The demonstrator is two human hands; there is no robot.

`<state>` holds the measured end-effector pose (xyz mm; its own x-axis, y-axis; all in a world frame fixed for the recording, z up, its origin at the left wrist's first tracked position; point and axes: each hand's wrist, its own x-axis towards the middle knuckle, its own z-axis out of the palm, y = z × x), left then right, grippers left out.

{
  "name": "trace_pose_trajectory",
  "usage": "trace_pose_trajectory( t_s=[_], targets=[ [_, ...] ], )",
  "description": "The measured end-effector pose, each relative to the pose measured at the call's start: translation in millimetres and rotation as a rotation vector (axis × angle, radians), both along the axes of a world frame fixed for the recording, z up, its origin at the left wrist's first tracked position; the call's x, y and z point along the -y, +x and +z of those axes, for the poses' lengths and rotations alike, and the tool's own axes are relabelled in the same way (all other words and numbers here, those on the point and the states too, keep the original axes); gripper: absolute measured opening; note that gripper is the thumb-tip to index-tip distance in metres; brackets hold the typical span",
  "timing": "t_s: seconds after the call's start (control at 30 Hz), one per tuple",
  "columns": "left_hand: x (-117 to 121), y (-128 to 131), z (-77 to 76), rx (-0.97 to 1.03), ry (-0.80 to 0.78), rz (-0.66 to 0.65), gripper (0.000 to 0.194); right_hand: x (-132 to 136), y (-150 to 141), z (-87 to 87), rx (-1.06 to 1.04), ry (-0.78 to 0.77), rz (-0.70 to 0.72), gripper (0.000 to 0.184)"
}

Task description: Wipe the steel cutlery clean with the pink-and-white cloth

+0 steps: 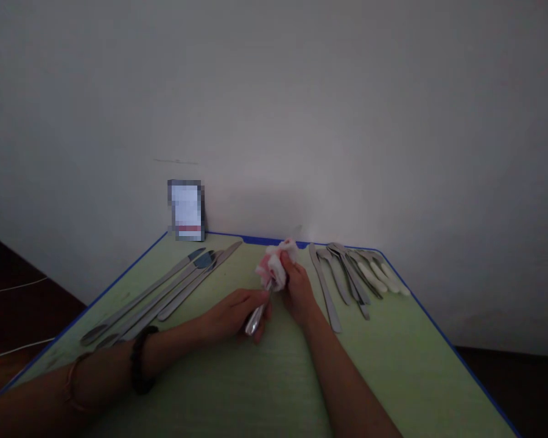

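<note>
My left hand (242,310) is closed around the shiny metal handle of a table knife (256,319), whose butt end points toward me. A pink and white cloth (273,267) is wrapped about the middle of the knife, and my right hand (296,283) pinches it there. Beyond the cloth only a faint thin tip shows, close to the wall. To the left lie several metal table knives (182,298), side by side and slanting. On the right is a group of cutlery, with a knife (325,292) nearest my right hand and spoons (335,277) beside it.
White-handled cutlery (373,277) lies at the right end of the group. A phone (186,210) with a lit, blurred screen leans on the wall (274,121) at the back left. The pale green table (201,395) has a blue edge.
</note>
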<state>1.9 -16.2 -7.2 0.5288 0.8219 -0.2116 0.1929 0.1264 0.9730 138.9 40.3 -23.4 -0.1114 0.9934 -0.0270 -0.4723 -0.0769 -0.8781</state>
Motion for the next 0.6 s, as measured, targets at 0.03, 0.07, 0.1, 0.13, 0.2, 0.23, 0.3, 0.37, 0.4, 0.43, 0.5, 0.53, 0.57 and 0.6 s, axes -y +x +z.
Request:
trace_pose_trajectory(
  t_s=[0.03,0.07,0.1,0.13,0.2,0.23,0.3,0.37,0.4,0.43,0.5,0.53,0.57,0.6],
  targets=[
    [-0.6,-0.2,-0.3,0.015,-0.007,-0.008,0.053,-1.2,0.2,0.9,-0.085,-0.018,-0.011,0.035],
    [-1.3,-0.3,-0.7,0.023,-0.014,-0.019,0.054,-2.6,0.6,2.1,-0.176,-0.031,-0.028,0.032],
    [-2.0,-0.4,-1.2,0.023,-0.022,-0.035,0.055,-4.1,1.2,3.5,-0.264,-0.042,-0.049,0.029],
    [-2.6,-0.6,-2.0,0.018,-0.032,-0.051,0.055,-5.4,2.1,4.8,-0.338,-0.051,-0.07,0.026],
    [-3.6,-1.4,-4.1,0.013,-0.049,-0.075,0.054,-7.3,4.2,7.0,-0.436,-0.072,-0.102,0.021],
    [-3.8,-2.1,-5.4,0.018,-0.055,-0.081,0.053,-7.8,5.2,7.7,-0.466,-0.088,-0.106,0.019],
    [-3.9,-3.8,-7.7,0.039,-0.056,-0.088,0.051,-8.2,6.7,8.5,-0.511,-0.112,-0.103,0.018],
    [-3.5,-5.3,-9.4,0.054,-0.039,-0.096,0.051,-7.9,6.8,8.6,-0.532,-0.109,-0.105,0.019],
    [-3.1,-5.7,-9.8,0.055,-0.02,-0.102,0.051,-7.7,6.2,8.4,-0.525,-0.096,-0.105,0.019],
    [-2.8,-5.6,-10.1,0.052,0.007,-0.104,0.051,-7.3,5.4,7.9,-0.505,-0.08,-0.104,0.02],
    [-2.4,-4.4,-9.9,0.04,0.077,-0.09,0.051,-6.1,3.1,6.2,-0.431,-0.053,-0.09,0.024],
    [-2.3,-3.4,-9.6,0.032,0.109,-0.077,0.051,-5.4,1.9,4.8,-0.378,-0.042,-0.072,0.026],
    [-2.3,-2.1,-9.2,0.021,0.134,-0.06,0.051,-4.7,0.8,3.1,-0.315,-0.032,-0.051,0.029],
    [-2.4,-0.9,-8.7,0.009,0.151,-0.043,0.05,-3.9,-0.1,1.2,-0.244,-0.019,-0.028,0.031]
  ],
)
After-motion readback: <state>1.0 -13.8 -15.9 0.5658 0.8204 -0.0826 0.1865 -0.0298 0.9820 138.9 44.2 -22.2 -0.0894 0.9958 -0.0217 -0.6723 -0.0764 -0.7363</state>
